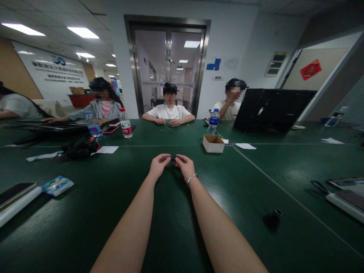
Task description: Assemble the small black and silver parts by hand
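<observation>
Both my arms reach forward over the green table [227, 227]. Between my hands is a small dark object [172, 158], too small to name. My left hand [158, 165] pinches its left end with thumb and fingertips. On its other end, my right hand [185, 165] closes in the same way, a silver bracelet [192, 179] on that wrist. The fingers hide both ends of the object. Beyond my right hand stands an open cardboard box [214, 147].
Water bottles [126, 125] stand along the far side. Black cables [81, 148] lie left, nearer a blue-white packet [58, 185] and a phone [17, 194]. At right are a black monitor [270, 110] and a small black item [273, 220]. Several people sit around the table.
</observation>
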`<state>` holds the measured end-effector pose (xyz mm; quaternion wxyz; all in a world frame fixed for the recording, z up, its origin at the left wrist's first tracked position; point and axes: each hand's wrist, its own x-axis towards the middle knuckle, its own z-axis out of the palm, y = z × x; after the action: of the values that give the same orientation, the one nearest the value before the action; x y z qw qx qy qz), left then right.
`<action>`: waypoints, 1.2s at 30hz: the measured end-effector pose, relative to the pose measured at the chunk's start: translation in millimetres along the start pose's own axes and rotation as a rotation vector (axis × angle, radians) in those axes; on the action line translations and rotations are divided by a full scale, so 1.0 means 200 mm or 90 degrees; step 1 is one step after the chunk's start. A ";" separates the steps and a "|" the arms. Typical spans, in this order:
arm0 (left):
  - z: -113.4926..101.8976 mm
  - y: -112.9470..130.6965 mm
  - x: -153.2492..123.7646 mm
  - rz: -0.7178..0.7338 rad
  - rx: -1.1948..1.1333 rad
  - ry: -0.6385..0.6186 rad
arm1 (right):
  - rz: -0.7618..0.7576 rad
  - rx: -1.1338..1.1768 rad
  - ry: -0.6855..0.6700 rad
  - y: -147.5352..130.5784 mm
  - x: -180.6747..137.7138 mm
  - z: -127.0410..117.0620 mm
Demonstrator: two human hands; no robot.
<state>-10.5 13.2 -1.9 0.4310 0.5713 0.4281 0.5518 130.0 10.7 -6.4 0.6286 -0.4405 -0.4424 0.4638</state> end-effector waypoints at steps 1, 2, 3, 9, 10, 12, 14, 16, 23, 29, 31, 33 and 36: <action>0.00 0.01 0.00 0.004 0.002 0.000 | 0.003 0.001 0.001 0.00 0.00 0.00; 0.00 0.01 -0.01 0.009 0.004 0.001 | 0.006 0.001 0.004 -0.01 0.00 0.00; 0.00 0.02 -0.01 0.014 0.005 0.001 | 0.010 -0.001 0.007 -0.01 0.00 0.00; 0.01 0.08 -0.04 0.025 0.007 -0.017 | 0.017 -0.016 0.030 -0.02 -0.01 0.01; 0.01 0.09 -0.04 0.025 0.006 -0.020 | 0.015 -0.015 0.031 -0.02 0.00 0.01; 0.01 0.09 -0.04 0.025 0.005 -0.026 | 0.011 -0.015 0.030 -0.02 0.00 0.01; 0.01 0.09 -0.04 0.025 0.003 -0.029 | 0.011 -0.018 0.024 -0.02 0.00 0.01; 0.02 0.08 -0.03 0.026 -0.003 -0.028 | 0.014 -0.021 0.016 -0.03 -0.01 0.01; 0.01 0.08 -0.03 0.016 -0.001 -0.004 | 0.036 0.018 -0.033 -0.04 -0.01 0.00; 0.02 0.11 -0.05 0.018 -0.025 -0.036 | 0.062 0.007 -0.059 -0.05 0.00 -0.02; 0.02 0.12 -0.05 0.026 -0.025 -0.043 | 0.076 -0.002 -0.053 -0.05 0.00 -0.02; 0.02 0.11 -0.05 0.034 -0.016 -0.046 | 0.093 -0.010 -0.043 -0.06 0.00 -0.02; 0.01 0.08 -0.04 0.034 -0.007 -0.046 | 0.110 -0.016 -0.040 -0.07 0.00 -0.01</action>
<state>-7.7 1.3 12.3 0.4342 0.6000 0.3938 0.5444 133.7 8.1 6.7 0.5665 -0.4701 -0.4280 0.5243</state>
